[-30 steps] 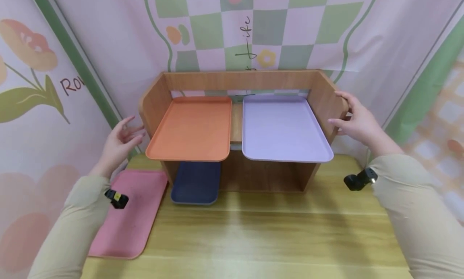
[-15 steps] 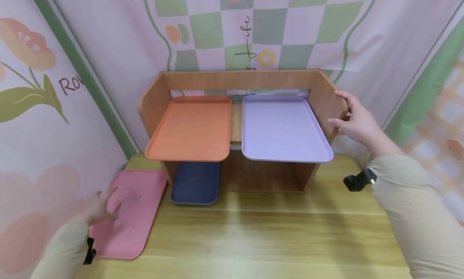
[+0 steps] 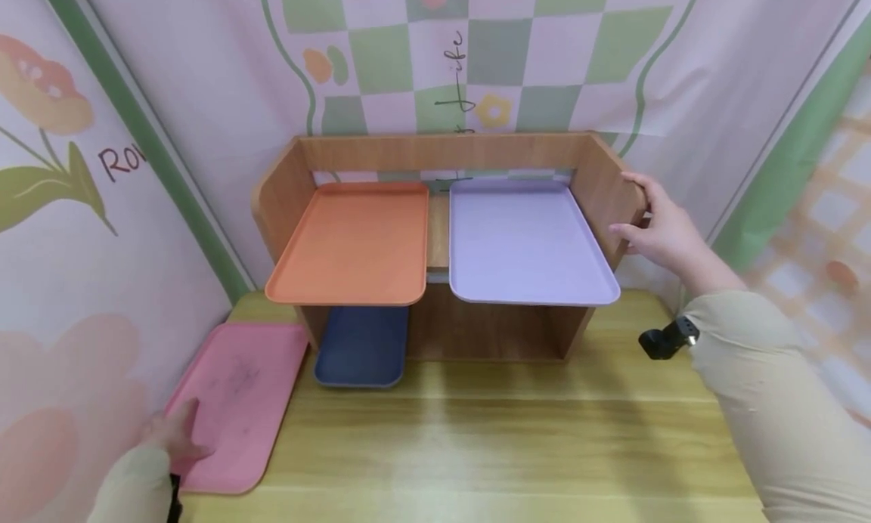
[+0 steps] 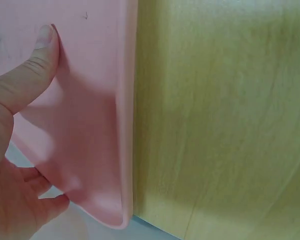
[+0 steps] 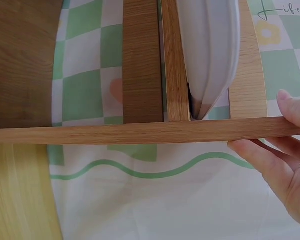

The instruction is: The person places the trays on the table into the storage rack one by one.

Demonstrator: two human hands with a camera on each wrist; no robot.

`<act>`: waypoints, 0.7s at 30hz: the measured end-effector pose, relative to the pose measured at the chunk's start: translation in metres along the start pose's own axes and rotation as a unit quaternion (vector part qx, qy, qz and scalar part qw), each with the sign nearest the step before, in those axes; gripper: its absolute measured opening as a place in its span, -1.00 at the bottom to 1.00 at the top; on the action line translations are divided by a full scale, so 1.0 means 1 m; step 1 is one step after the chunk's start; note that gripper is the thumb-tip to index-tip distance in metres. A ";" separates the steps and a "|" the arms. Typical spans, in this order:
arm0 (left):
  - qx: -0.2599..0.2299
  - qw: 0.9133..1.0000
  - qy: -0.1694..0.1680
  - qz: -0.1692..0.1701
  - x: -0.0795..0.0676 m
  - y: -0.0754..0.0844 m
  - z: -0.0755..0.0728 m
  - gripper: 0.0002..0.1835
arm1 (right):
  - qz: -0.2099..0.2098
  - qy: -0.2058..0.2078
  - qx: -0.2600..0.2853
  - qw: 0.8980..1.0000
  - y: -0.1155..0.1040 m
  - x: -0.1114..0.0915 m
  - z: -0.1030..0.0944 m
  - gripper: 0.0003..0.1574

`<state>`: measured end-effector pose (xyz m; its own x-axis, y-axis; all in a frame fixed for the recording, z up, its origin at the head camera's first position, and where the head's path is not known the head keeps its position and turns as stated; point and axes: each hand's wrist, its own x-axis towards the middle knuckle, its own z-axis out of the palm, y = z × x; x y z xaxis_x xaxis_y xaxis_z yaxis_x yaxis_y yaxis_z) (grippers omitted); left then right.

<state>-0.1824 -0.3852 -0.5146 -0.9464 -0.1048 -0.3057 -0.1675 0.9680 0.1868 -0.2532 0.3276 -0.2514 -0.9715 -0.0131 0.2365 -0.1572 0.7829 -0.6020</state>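
Note:
At the lower left, my left hand [image 3: 175, 434] is at the near outer edge of a pink tray [image 3: 238, 402] lying on the table. In the left wrist view its thumb lies over the tray's face and the other fingers curl at the rim [image 4: 45, 182]. My right hand [image 3: 670, 224] grips the right side panel of a wooden desk shelf [image 3: 442, 151], thumb on the inner face, fingers outside. An orange tray [image 3: 357, 243] and a lilac tray [image 3: 527, 243] lie side by side on its upper board. A navy tray [image 3: 364, 349] sits in the lower left, sticking out in front.
The shelf stands at the back of a wooden table [image 3: 463, 440]. Patterned curtains [image 3: 497, 54] hang close behind it and on both sides. Both upper trays overhang the shelf's front. The pink tray has dark smudges.
My left hand has left the shelf's left side, moved down and toward me, and taken hold of the pink tray's edge. My right hand keeps its grip on the shelf.

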 end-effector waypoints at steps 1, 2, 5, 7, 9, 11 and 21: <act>-0.007 1.000 0.003 0.002 0.000 -0.001 0.000 0.22 | 0.002 0.002 0.000 1.000 -0.001 0.000 0.000 0.04; -0.011 1.000 0.007 0.008 0.000 -0.001 0.000 0.22 | 0.004 0.003 0.000 1.000 -0.001 0.000 -0.001 0.04; -0.035 0.999 0.016 0.032 -0.002 -0.001 0.000 0.24 | 0.005 0.005 -0.001 1.000 -0.002 0.001 -0.002 0.05; -0.055 0.998 0.016 0.034 -0.004 0.000 0.001 0.27 | 0.005 0.004 -0.003 1.000 -0.002 0.001 -0.001 0.04; -0.065 0.997 0.017 0.039 -0.006 0.003 0.001 0.29 | 0.005 0.004 -0.004 1.000 -0.003 0.000 -0.001 0.04; -0.064 0.997 0.018 0.036 -0.007 0.006 0.001 0.31 | 0.005 0.005 -0.006 1.000 -0.003 -0.001 0.000 0.04; -0.059 0.997 0.035 0.042 -0.006 -0.005 0.006 0.20 | 0.008 0.006 -0.009 1.000 -0.002 -0.002 0.005 0.04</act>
<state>-0.1745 -0.3880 -0.5189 -0.9747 -0.0432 -0.2192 -0.1134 0.9412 0.3184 -0.2521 0.3227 -0.2541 -0.9718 0.0076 0.2356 -0.1375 0.7935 -0.5928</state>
